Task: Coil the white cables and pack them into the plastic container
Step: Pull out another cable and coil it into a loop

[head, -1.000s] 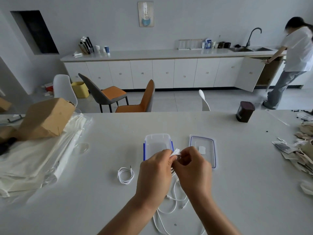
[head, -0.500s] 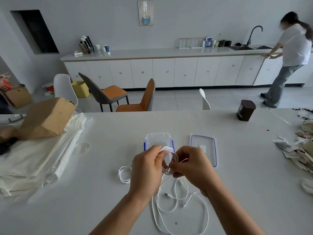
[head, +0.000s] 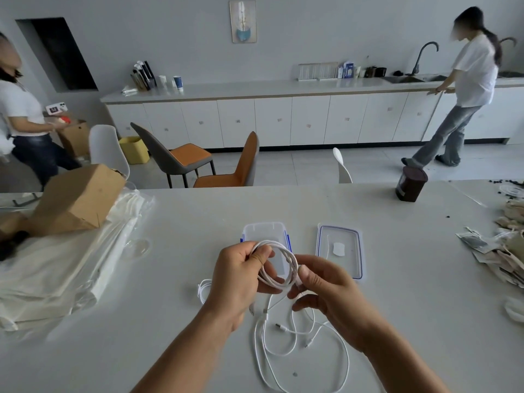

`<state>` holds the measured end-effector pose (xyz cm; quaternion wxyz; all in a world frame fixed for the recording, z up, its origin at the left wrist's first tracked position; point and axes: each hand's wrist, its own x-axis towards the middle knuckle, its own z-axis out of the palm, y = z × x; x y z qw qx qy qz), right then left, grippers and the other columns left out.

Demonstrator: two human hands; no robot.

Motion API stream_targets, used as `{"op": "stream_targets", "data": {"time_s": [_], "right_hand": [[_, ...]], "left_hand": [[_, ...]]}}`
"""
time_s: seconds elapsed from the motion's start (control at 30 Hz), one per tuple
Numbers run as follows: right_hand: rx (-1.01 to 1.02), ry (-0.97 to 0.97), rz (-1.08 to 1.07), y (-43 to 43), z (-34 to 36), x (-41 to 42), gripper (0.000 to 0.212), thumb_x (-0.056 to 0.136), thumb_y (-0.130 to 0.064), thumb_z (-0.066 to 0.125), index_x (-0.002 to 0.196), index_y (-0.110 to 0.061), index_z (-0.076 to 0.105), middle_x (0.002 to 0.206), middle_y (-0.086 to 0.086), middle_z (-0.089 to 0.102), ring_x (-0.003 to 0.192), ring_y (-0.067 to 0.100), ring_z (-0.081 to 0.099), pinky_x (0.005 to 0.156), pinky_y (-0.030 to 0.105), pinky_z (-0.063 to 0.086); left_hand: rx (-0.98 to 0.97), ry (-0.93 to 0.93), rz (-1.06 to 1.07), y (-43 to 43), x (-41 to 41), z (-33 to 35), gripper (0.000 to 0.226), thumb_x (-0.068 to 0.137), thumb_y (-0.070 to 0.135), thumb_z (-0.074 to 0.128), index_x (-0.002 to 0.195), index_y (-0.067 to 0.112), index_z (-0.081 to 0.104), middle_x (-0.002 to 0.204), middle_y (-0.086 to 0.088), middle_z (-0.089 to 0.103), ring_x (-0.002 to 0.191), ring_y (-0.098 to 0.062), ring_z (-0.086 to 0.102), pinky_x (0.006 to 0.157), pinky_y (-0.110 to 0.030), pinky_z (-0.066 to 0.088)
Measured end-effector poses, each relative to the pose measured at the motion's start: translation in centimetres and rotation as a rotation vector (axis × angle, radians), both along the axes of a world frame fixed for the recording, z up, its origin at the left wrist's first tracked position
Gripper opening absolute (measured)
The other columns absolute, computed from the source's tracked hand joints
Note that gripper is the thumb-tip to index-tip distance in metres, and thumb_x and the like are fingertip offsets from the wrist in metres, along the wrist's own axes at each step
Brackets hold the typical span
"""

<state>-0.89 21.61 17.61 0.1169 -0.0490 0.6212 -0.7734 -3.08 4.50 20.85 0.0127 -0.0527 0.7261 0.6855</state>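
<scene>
A white cable coil (head: 283, 256) hangs in the air just in front of the clear plastic container (head: 265, 229) with blue clips. My left hand (head: 236, 282) grips the coil's left side with thumb and curled fingers. My right hand (head: 326, 287) pinches its right side. Loose white cables (head: 300, 344) trail from the coil and lie tangled on the table below my hands. A small coiled white cable (head: 202, 290) rests on the table, partly hidden behind my left hand. The container's lid (head: 340, 251) lies flat to the right.
A brown cardboard box (head: 76, 199) sits on folded white bags (head: 56, 268) at the left. A dark brown jar (head: 411, 185) stands at the table's far edge. Paper packets (head: 499, 251) are piled at the right. Chairs and two people are beyond the table.
The loop between my hands has grown wider and both hands have dropped lower and nearer to me. More cable lies spread on the table. A person has appeared at the left.
</scene>
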Motion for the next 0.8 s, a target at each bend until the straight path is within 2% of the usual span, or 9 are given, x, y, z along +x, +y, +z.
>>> {"op": "stream_targets", "data": {"time_s": [0.07,0.23,0.27,0.37,0.43,0.5,0.6,0.7,0.8], "right_hand": [[-0.017,0.031,-0.016,-0.4,0.0,-0.1,0.033,0.090,-0.032,0.063,0.115,-0.012,0.072,0.093,0.019,0.066,0.078,0.024,0.059,0.065,0.037,0.050],[-0.116,-0.017,-0.111,-1.0,-0.1,-0.6,0.014,0.090,-0.005,0.062,0.096,0.000,0.074,0.078,0.017,0.064,0.071,0.027,0.056,0.059,0.032,0.049],[-0.131,-0.035,-0.115,-1.0,0.0,-0.5,0.017,0.093,-0.007,0.059,0.098,0.000,0.074,0.081,0.017,0.065,0.073,0.027,0.058,0.061,0.033,0.049],[-0.221,-0.135,-0.158,-1.6,-0.5,-0.1,0.035,0.095,-0.032,0.052,0.109,-0.007,0.073,0.101,0.020,0.072,0.087,0.027,0.066,0.074,0.040,0.052],[-0.251,-0.254,-0.190,-2.9,-1.4,0.7,0.048,0.089,-0.044,0.052,0.108,-0.004,0.070,0.101,0.022,0.071,0.086,0.033,0.068,0.076,0.045,0.054],[-0.226,-0.288,-0.138,-4.4,-2.3,1.9,0.050,0.089,-0.045,0.054,0.109,-0.001,0.067,0.095,0.025,0.070,0.080,0.038,0.068,0.074,0.047,0.057],[-0.216,-0.230,-0.163,-5.8,-2.7,3.3,0.032,0.089,-0.025,0.070,0.106,0.002,0.067,0.084,0.029,0.068,0.069,0.038,0.067,0.065,0.045,0.059],[-0.120,-0.147,-0.295,-6.0,-3.1,3.5,0.005,0.086,0.004,0.069,0.089,0.007,0.071,0.073,0.028,0.067,0.059,0.031,0.065,0.055,0.036,0.057],[-0.112,-0.146,-0.362,-5.5,-3.0,3.3,0.006,0.086,0.008,0.066,0.083,0.008,0.072,0.068,0.025,0.065,0.057,0.027,0.062,0.052,0.031,0.054]], "left_hand": [[-0.017,0.002,-0.019,0.2,0.1,0.0,0.022,0.099,0.010,0.056,0.083,0.002,0.069,0.058,-0.012,0.062,0.053,-0.028,0.067,0.058,-0.045,0.062],[0.091,-0.099,-0.069,0.3,0.4,0.1,0.022,0.100,0.009,0.053,0.087,-0.003,0.066,0.061,-0.013,0.065,0.058,-0.027,0.069,0.065,-0.047,0.063],[0.140,-0.131,-0.060,0.3,0.4,0.1,0.022,0.100,0.010,0.053,0.087,-0.004,0.064,0.061,-0.013,0.065,0.059,-0.027,0.069,0.066,-0.046,0.063],[0.317,-0.202,0.012,0.3,0.1,0.0,0.024,0.101,0.011,0.051,0.085,-0.005,0.061,0.059,-0.011,0.064,0.059,-0.026,0.070,0.062,-0.040,0.062],[0.410,-0.219,0.059,0.3,0.0,-0.1,0.024,0.101,0.011,0.051,0.086,-0.006,0.061,0.062,-0.015,0.063,0.063,-0.030,0.071,0.062,-0.040,0.062],[0.450,-0.217,0.086,0.2,-0.1,-0.1,0.023,0.101,0.011,0.051,0.089,-0.007,0.060,0.066,-0.017,0.062,0.064,-0.033,0.071,0.061,-0.039,0.062],[0.448,-0.209,0.096,0.1,0.0,-0.3,0.022,0.101,0.011,0.049,0.094,-0.008,0.059,0.065,-0.018,0.066,0.067,-0.032,0.072,0.064,-0.039,0.063],[0.447,-0.216,0.084,-0.1,0.1,-0.5,0.022,0.102,0.010,0.049,0.095,-0.009,0.058,0.065,-0.019,0.068,0.068,-0.032,0.073,0.065,-0.040,0.063],[0.482,-0.251,0.080,-0.4,0.2,-0.5,0.023,0.102,0.011,0.049,0.092,-0.007,0.058,0.065,-0.019,0.069,0.066,-0.030,0.073,0.065,-0.040,0.063]]}}
